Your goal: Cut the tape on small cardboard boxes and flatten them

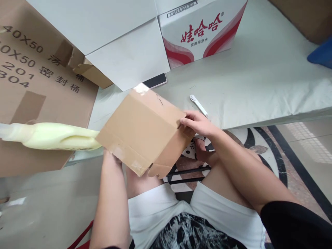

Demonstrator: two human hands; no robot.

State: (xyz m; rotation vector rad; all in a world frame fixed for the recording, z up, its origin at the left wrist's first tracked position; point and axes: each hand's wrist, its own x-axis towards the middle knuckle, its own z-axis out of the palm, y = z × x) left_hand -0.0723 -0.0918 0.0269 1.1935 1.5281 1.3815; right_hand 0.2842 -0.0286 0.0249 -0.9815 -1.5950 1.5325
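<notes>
A small brown cardboard box (137, 128) is held tilted above my lap, with clear tape on its corners and an end flap jutting out at the lower right. My right hand (195, 121) grips its right edge, the thumb on top and the other fingers partly hidden behind. Under the near left corner, my left hand (114, 157) supports the box; its fingers are out of sight. Beyond my right hand, a white utility knife (198, 105) lies on the covered table (259, 83). A pale yellow bottle (59, 136) is beside the box's left corner.
A white carton with red lettering (199, 34) stands at the back, its white flaps (129, 52) spread leftward. A phone (157, 81) lies below them. A large printed carton (38, 90) fills the left. Something blue (321, 55) is at the right edge.
</notes>
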